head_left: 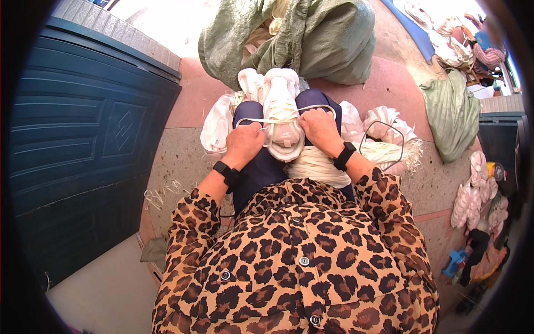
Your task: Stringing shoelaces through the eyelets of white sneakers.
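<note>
The shoe [283, 131] sits between the dark blue knees [251, 109], in the middle of the two hands; the left grip [246, 146] and the right grip [321, 131] are each closed on the pale lace [257, 120]; the shoe is light pink and white, toe toward the person; both hands show their backs, arms reaching forward.
</note>
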Motion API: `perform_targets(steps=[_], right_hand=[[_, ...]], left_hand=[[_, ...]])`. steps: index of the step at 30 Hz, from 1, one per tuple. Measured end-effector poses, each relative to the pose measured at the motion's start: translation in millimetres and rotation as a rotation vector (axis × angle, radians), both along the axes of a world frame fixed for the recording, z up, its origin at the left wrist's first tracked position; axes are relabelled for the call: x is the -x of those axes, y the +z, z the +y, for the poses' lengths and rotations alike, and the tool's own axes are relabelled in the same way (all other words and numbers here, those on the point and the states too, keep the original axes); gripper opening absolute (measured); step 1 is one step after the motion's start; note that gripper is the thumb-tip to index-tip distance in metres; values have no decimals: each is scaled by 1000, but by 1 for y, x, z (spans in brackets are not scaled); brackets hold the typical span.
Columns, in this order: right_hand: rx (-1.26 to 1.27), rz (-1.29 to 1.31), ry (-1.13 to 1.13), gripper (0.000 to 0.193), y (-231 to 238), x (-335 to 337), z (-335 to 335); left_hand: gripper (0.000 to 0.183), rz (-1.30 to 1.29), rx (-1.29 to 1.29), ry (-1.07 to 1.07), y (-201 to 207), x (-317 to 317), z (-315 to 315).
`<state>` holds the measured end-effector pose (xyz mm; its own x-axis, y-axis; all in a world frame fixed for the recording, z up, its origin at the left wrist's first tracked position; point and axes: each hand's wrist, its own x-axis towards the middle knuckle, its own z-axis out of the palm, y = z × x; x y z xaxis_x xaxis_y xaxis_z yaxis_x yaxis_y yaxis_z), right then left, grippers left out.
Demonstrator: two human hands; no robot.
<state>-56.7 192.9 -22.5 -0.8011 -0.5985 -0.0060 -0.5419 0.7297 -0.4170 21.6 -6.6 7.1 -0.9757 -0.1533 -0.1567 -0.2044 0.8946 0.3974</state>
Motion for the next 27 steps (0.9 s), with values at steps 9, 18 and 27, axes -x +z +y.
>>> perform_targets(steps=[9,18,27], right_hand=[[30,99,16,15,7,-2,1],[18,94,40,13,10,-11,-10],[-218,277,364,10,17,-3,-16]], left_hand=[[25,-103,-124,-5,-5,13,7],[10,174,183,-152,0,-2,29],[8,134,449,-433,-3,6,36]])
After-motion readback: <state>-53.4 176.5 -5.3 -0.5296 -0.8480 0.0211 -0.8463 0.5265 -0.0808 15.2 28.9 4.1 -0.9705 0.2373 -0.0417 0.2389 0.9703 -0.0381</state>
